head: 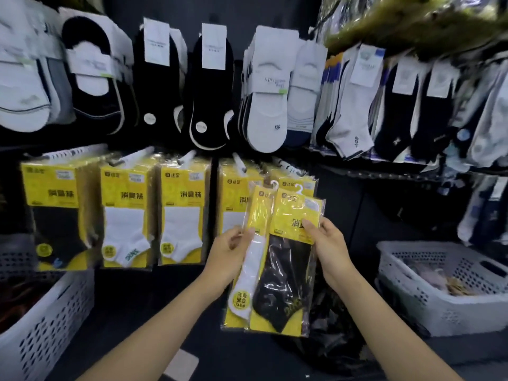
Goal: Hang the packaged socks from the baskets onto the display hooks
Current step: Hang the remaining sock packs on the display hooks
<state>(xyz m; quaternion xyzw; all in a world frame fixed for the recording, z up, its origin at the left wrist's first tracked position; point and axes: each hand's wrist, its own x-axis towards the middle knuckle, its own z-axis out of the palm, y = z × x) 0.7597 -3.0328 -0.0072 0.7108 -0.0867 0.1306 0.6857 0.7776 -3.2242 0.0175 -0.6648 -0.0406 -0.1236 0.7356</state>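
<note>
Left hand (229, 250) pinches the yellow plastic white-sock pack (249, 266), right hand (328, 244) pinches the yellow black-sock pack (286, 280), just under what looks like a white hook (285, 163), so hang one at a time.

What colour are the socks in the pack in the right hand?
Black, in the yellow pack that the right hand holds, head view.

Your left hand (231, 251) is gripping the white-sock pack (251, 259), yellow-backed, and your right hand (327, 243) is pinching the black-sock pack (286, 270), also yellow-backed, its sock carrying yellow lettering. Left of your grip, yellow hanging packs (181, 210) are displaying white socks, the farthest one black. On either side, white baskets (428, 306) are showing a perforated grid pattern.
</note>
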